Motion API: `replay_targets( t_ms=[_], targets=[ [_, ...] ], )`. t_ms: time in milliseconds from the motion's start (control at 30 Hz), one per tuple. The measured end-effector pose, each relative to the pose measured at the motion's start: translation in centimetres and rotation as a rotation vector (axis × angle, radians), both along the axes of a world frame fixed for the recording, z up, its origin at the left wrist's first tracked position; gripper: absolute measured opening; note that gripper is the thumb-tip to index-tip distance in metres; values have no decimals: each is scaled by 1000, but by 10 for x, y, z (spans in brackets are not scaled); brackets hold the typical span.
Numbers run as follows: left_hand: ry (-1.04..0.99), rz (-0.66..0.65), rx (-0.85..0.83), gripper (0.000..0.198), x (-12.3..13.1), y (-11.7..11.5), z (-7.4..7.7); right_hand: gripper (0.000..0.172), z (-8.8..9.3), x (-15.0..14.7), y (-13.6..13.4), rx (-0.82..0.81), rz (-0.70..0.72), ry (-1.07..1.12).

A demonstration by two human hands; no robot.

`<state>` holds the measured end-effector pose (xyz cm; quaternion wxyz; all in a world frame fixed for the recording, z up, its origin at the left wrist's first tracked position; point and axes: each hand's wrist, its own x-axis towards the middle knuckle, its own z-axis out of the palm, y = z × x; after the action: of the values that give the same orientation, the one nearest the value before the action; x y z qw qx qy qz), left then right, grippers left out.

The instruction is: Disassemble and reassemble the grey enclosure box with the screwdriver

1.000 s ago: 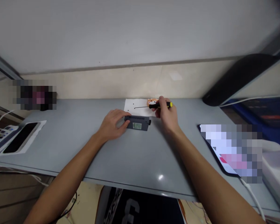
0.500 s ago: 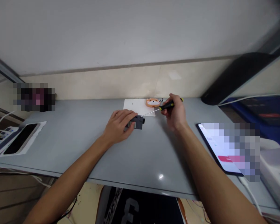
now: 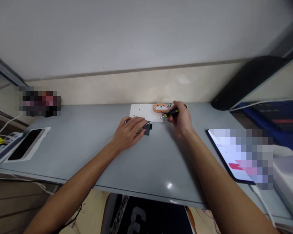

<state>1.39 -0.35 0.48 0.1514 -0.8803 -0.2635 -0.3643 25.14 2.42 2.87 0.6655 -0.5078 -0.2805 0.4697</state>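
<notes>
Head view: left hand point(image 3: 130, 130) clasps the box point(image 3: 147, 131) on the surface point(image 3: 146, 169), fingers draped over it, seemingly for steadiness, while the right hand point(image 3: 182, 120), closed round the screwdriver point(image 3: 171, 112), slants its tip to the box's upper edge.

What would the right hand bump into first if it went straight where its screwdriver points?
Probably the dark box: the tip of the screwdriver looks right by it, near the left hand. Touching is hard to tell.
</notes>
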Motion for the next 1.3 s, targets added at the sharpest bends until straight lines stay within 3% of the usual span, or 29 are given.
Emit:
replay_targets(
  t_ms=[533,1300],
  targets=[
    [15,-20,29,21,0,2,-3,28,-4,0,2,-14,2,-13],
    [-73,-3,-42,19,7,0,-6,24,3,6,0,47,-36,70]
  ],
)
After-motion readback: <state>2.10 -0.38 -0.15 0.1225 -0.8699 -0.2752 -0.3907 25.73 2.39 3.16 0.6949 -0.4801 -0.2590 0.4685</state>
